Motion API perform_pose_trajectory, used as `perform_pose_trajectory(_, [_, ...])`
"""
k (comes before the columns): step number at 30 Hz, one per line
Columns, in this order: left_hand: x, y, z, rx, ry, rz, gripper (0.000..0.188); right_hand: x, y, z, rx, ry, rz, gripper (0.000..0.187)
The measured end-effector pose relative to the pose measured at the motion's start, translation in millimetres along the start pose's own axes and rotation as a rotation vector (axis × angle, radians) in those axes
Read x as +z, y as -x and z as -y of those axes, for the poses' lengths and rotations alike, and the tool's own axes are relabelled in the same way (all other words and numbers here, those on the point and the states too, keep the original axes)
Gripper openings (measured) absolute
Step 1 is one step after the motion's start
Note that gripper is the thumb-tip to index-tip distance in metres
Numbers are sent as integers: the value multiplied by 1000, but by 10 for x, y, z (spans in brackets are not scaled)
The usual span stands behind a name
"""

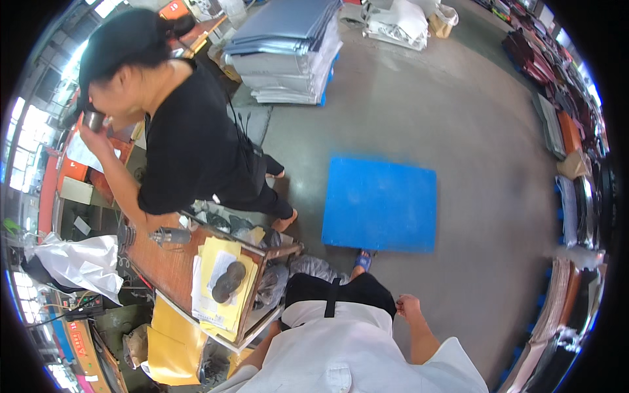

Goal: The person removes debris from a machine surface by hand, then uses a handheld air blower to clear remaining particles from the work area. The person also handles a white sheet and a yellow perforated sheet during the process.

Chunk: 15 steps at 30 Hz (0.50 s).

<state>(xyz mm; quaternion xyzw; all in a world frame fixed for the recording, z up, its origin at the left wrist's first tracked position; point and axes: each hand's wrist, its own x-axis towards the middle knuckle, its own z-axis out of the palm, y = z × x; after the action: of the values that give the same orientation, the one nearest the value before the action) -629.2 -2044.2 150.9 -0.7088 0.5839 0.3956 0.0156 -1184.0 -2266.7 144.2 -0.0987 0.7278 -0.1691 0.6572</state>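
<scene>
Over grey floor (485, 209), the right hand (407, 306) curls loosely at two o'clock, seemingly empty; the left hand is hidden, grip impossible to tell. Papers (221, 258) lie on the counter (157, 267) at ten; handling seems idle, and lifting them would call for a reach. A blue board (380, 204) lies at twelve.

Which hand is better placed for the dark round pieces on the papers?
Likely left: the left forearm is nearer the dark round pieces, though its hand is hidden; the right hand is farther away.
</scene>
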Motion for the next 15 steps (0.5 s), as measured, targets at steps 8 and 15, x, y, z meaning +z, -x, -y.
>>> perform_pose_trajectory(8, [-1101, -1362, -936, -264, 343, -112, 33, 138, -476, 1637, -17, 18, 10, 8])
perform_pose_trajectory(15, [-1582, -2200, -1295, -542, 667, -107, 31, 1324, -1119, 2828, -34, 97, 151, 14])
